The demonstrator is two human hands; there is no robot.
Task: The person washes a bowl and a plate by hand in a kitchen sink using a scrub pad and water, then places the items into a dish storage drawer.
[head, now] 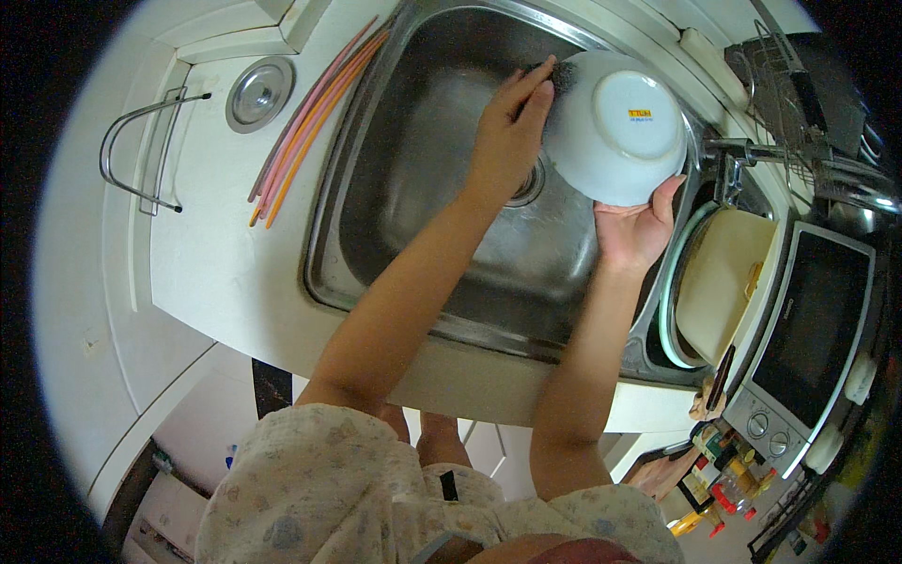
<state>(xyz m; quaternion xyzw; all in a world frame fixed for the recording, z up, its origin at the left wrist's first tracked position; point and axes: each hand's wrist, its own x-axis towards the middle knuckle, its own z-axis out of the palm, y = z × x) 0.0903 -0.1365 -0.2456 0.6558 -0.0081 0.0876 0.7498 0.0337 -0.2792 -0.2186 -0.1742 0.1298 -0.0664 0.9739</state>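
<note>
Over a stainless steel sink, a white bowl is tipped with its underside and foot ring toward me. My right hand grips it by the lower rim, palm up, thumb at the side. At the bowl's upper left edge, my left hand has its fingers extended over a dark scouring pad, which lies against the bowl and is partly hidden. Below the bowl, the sink drain shows in part behind my left wrist.
Pink and orange sticks, a round metal lid and a wire holder are left of the sink. At the right are a faucet, a cream basin, a microwave and several bottles.
</note>
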